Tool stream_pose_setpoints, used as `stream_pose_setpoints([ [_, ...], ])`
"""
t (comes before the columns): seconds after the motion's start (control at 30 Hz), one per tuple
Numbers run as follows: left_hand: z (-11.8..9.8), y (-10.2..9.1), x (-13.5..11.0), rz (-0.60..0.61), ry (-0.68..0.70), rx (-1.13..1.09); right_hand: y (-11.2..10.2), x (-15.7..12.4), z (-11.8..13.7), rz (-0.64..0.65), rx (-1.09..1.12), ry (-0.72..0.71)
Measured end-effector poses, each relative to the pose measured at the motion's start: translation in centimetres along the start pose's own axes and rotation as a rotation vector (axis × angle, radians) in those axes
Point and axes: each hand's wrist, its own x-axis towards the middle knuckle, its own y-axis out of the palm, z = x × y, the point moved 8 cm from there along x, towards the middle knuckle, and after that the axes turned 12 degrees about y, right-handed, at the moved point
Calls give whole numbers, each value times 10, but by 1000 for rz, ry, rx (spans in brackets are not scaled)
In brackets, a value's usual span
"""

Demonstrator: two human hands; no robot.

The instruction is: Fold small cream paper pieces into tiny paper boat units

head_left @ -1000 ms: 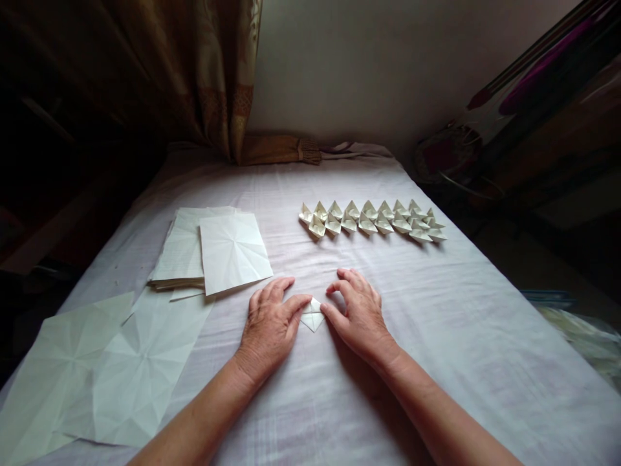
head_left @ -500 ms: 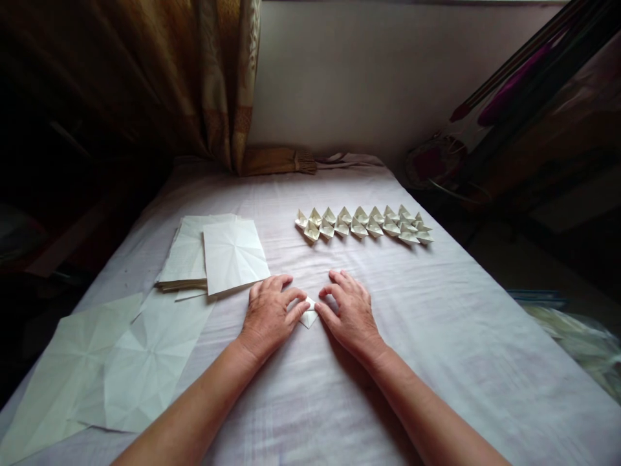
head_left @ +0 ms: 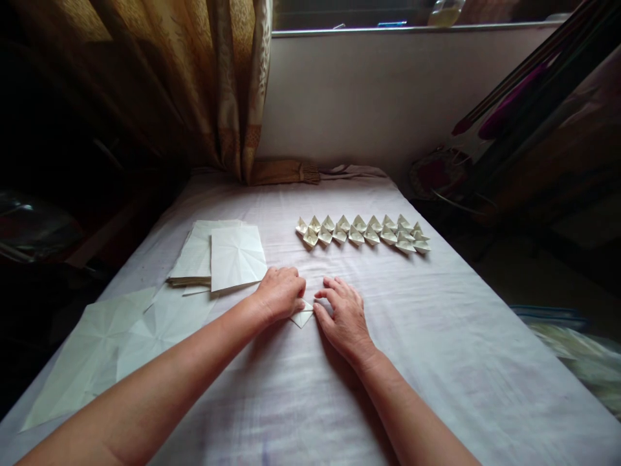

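Note:
A small folded white paper piece (head_left: 301,316) lies on the white cloth (head_left: 417,336) between my hands. My left hand (head_left: 282,292) is curled over its left part, fingers bent down onto it. My right hand (head_left: 342,317) presses on it from the right, thumb and forefinger pinched at its edge. Most of the piece is hidden under my fingers. Farther back lies a double row of several finished folded paper pieces (head_left: 361,233).
A stack of creased white sheets (head_left: 220,259) sits left of my hands. Larger creased sheets (head_left: 121,336) lie at the near left. A curtain (head_left: 228,84) hangs at the back, and dark clutter (head_left: 509,149) stands to the right of the bed.
My left hand has curled further over the paper piece and both hands have closed in on it. The camera has tilted up, showing more of the wall and window sill.

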Motion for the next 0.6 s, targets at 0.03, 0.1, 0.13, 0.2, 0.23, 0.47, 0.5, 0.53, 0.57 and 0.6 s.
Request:
stream_pose_setpoints([
  [0.03,0,0,2,15,1,1,0,0,-1,-2,6,-4],
  [0.1,3,1,5,34,-2,-3,-1,0,-2,-5,13,-12],
  [0.13,4,3,5,38,-7,-11,-1,0,-2,-6,14,-14],
  [0.2,6,5,5,41,-20,-37,-1,1,-2,-10,14,-17],
  [0.23,8,7,4,39,-29,-57,-1,1,-1,-12,13,-19],
  [0.47,21,14,-12,-90,-93,-318,0,0,-2,-30,29,-41],
  [0.5,24,16,-14,-122,-95,-375,-1,0,-2,-36,38,-47],
  [0.53,26,17,-17,-157,-94,-437,-1,0,-2,-40,51,-54],
  [0.57,28,19,-19,-202,-88,-500,-2,0,-1,-40,69,-63],
  [0.6,29,20,-22,-261,-85,-564,-3,0,1,-34,92,-72],
])
